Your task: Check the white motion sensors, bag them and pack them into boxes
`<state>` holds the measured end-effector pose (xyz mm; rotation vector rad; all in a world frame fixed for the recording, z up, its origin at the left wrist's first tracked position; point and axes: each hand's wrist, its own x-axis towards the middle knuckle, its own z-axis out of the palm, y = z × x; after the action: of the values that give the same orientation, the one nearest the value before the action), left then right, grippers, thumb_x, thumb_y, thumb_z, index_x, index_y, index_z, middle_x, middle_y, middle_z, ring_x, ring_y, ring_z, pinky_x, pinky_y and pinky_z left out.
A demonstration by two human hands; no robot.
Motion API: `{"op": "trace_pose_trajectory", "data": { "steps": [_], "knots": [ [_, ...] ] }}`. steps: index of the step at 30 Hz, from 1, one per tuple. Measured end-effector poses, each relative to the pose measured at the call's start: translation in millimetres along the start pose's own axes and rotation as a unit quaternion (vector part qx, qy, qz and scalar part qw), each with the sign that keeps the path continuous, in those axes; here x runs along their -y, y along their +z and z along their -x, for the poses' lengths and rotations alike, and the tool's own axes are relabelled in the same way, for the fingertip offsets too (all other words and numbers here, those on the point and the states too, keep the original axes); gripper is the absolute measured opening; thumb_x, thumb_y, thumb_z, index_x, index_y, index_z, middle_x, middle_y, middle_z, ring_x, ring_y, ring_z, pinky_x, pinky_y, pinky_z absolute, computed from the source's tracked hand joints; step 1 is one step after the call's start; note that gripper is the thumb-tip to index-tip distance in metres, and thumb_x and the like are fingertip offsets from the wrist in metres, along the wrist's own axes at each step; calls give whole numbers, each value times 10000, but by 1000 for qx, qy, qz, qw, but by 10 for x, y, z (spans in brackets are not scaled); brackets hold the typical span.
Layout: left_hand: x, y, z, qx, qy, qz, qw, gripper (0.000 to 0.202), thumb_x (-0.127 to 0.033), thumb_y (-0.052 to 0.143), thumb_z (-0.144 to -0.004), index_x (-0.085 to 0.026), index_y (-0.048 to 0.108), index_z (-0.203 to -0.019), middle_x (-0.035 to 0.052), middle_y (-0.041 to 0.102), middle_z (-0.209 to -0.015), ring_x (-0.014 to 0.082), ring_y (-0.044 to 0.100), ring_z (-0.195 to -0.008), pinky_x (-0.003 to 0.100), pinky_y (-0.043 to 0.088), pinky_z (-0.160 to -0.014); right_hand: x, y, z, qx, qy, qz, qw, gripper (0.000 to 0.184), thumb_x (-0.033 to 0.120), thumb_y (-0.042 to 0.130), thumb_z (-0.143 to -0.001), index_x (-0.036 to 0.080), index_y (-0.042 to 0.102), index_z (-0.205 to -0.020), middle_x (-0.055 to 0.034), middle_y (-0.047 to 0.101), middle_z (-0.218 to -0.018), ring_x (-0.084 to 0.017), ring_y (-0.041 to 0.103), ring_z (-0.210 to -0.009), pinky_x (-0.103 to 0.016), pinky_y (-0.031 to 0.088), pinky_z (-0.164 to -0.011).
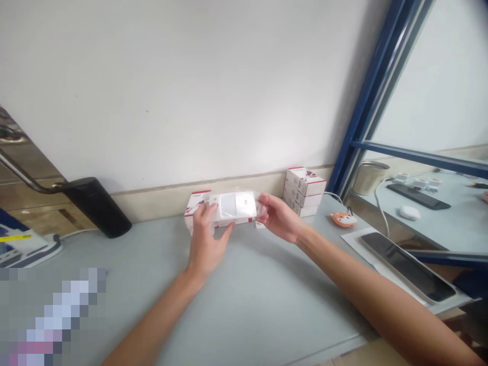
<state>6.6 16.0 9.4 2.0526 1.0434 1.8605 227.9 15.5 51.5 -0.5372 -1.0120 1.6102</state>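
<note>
A clear plastic packet (234,207) with a white device inside is held over the grey desk (267,300), gripped at one end by the left hand (208,239) and at the other by the right hand (278,217); the hands are apart, bridged only by the packet. A white box (196,206) with red trim is partly hidden behind it. A stack of similar boxes (305,189) is placed against the wall (190,91), just beyond the right hand. Further right, an orange fox-shaped pouch (343,219) and a dark slab-like device (406,267) on a white sheet are laid. A black cylinder (97,207) is stood far left, and a blue window frame (366,112) is seen at right.
</note>
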Motion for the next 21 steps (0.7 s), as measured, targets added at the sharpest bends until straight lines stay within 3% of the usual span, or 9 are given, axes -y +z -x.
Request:
{"op": "trace_pose_trajectory", "data": {
  "steps": [3,5,7,9,12,15,18,21],
  "knots": [
    [-7,-38,7,-24,92,-131,987,565,-231,865,-788,-301,609,-1287,128,512,-1350,341,504,-1368,515,407,-1160,49,9,21,-19,6,-23,1000,190,281,733,-820,254,547,-847,68,335,-630,-120,275,-559,-252,328,-538],
    [-34,-60,-1,-18,128,-202,971,515,-224,842,-816,-299,622,-1276,138,505,-1399,352,513,-1373,528,405,-1143,64,8,29,-35,14,-42,998,258,263,721,-821,279,619,-1057,81,325,-614,-126,275,-552,-252,345,-546],
    [-52,-65,5,37,163,-234,958,491,-203,783,-877,-302,593,-1318,135,567,-1420,337,561,-1355,530,383,-1154,59,0,30,-35,21,-56,998,395,266,712,-831,271,637,-1219,83,336,-607,-127,298,-553,-255,360,-558],
    [-44,-50,34,99,179,-218,954,506,-197,712,-940,-301,527,-1399,124,639,-1407,302,617,-1317,501,400,-1155,39,-8,28,-27,28,-60,997,421,265,712,-829,236,662,-1245,77,359,-617,-121,313,-557,-259,357,-558],
    [14,-11,102,132,108,-159,972,530,-249,678,-967,-275,475,-1457,108,690,-1370,260,678,-1236,402,520,-1049,16,-2,31,-15,27,-24,999,348,272,738,-829,199,692,-1166,52,443,-672,-111,368,-583,-262,344,-564],
    [101,8,135,120,14,-127,984,451,-310,676,-968,-240,541,-1392,92,732,-1287,237,721,-1147,334,578,-943,25,24,35,16,21,67,997,207,330,766,-862,182,680,-978,14,522,-753,-112,450,-638,-262,354,-589],
    [191,-9,115,97,21,-121,988,377,-319,660,-976,-220,592,-1333,94,741,-1262,241,720,-1162,345,571,-985,43,36,32,-4,28,145,989,321,477,752,-892,190,611,-857,9,521,-784,-103,457,-620,-255,351,-559],
    [248,-41,88,85,57,-120,987,340,-271,630,-988,-222,600,-1323,97,733,-1271,242,709,-1189,362,563,-1023,45,13,31,-94,42,203,974,455,658,687,-891,239,607,-1049,0,546,-869,-122,534,-609,-252,360,-498]
  ]
}}
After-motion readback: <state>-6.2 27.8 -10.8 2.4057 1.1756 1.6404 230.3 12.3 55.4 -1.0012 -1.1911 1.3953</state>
